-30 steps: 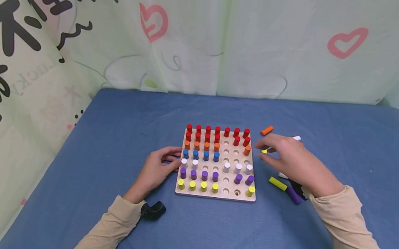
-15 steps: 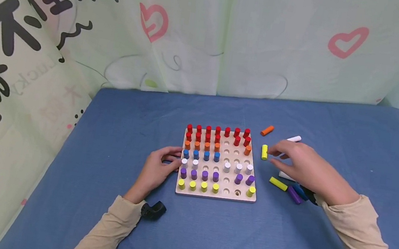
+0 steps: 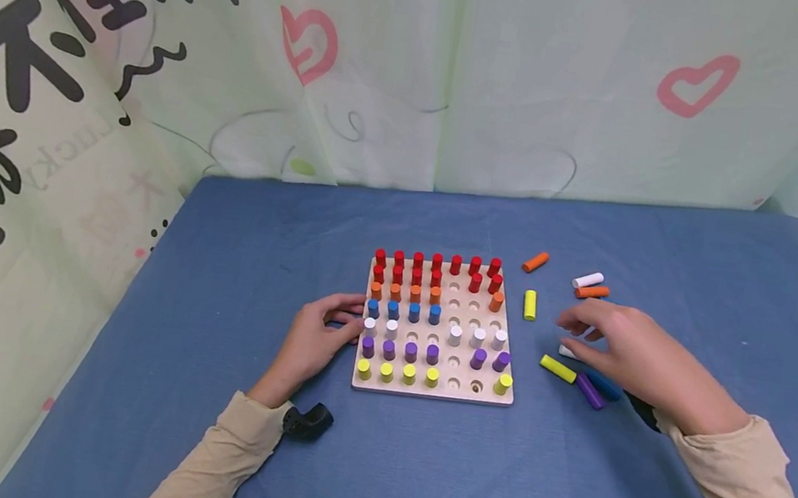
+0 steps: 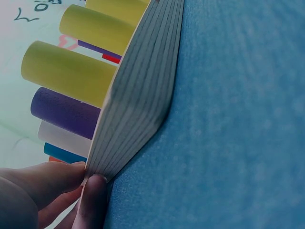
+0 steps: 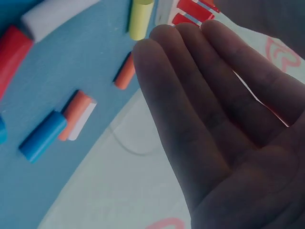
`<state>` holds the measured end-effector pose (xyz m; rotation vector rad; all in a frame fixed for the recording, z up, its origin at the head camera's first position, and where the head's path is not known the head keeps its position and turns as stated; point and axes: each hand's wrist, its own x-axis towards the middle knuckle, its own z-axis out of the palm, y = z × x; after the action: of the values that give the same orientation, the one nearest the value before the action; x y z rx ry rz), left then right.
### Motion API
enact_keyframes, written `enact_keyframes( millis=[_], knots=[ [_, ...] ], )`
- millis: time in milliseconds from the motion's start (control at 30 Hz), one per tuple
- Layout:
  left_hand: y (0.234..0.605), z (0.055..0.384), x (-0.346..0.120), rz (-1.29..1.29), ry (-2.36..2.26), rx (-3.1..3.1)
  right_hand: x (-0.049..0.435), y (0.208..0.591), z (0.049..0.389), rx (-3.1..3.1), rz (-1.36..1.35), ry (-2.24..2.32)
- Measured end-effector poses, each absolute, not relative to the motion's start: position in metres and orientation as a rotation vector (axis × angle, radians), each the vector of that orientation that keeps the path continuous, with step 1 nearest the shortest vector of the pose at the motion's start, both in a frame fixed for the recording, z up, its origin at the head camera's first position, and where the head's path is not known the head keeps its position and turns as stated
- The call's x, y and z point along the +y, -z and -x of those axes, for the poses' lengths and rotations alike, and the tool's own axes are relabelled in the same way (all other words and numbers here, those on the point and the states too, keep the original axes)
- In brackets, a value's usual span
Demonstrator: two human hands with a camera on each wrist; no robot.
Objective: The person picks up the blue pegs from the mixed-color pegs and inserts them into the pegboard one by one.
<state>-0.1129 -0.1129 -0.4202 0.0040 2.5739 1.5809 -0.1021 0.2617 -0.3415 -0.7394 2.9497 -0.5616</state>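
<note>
A wooden pegboard (image 3: 432,390) carries rows of red, orange, blue, white, purple and yellow pegs, with several bare holes on its right side. My left hand (image 3: 315,339) lies at the board's left edge. In the left wrist view, the fingertips (image 4: 93,191) touch the layered side of the pegboard (image 4: 136,90). To the right of the board, my right hand (image 3: 621,346) hovers over loose pegs, its fingers extended and nothing visible between them. It partly covers a white peg (image 3: 569,352) and a blue peg (image 3: 604,385). The right wrist view shows straight fingers (image 5: 162,90).
Two yellow pegs (image 3: 530,305) and a purple peg (image 3: 590,390) lie right of the board. Farther back are an orange peg (image 3: 536,262), a white peg (image 3: 587,280) and another orange one. A blue cloth (image 3: 415,470) covers the table; a printed curtain (image 3: 541,91) hangs behind.
My right hand has drawn back to the right, away from the upright-lying yellow peg beside the board, uncovering it and the white and orange pegs behind. The left hand stays put.
</note>
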Motion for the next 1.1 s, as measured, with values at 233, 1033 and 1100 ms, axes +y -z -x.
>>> enact_keyframes(
  millis=[233,1033,1100],
  knots=[
    [0.42,0.113,-0.113,-0.012,-1.599,2.565,0.273,0.346,0.097,2.977,0.752,0.571],
    [0.423,0.113,-0.112,-0.008,-1.597,2.565,0.295,0.365,0.085,2.897,0.697,0.57],
    [0.423,0.113,-0.113,-0.009,-1.598,2.566,0.294,0.366,0.085,2.879,0.667,0.556]
  ],
)
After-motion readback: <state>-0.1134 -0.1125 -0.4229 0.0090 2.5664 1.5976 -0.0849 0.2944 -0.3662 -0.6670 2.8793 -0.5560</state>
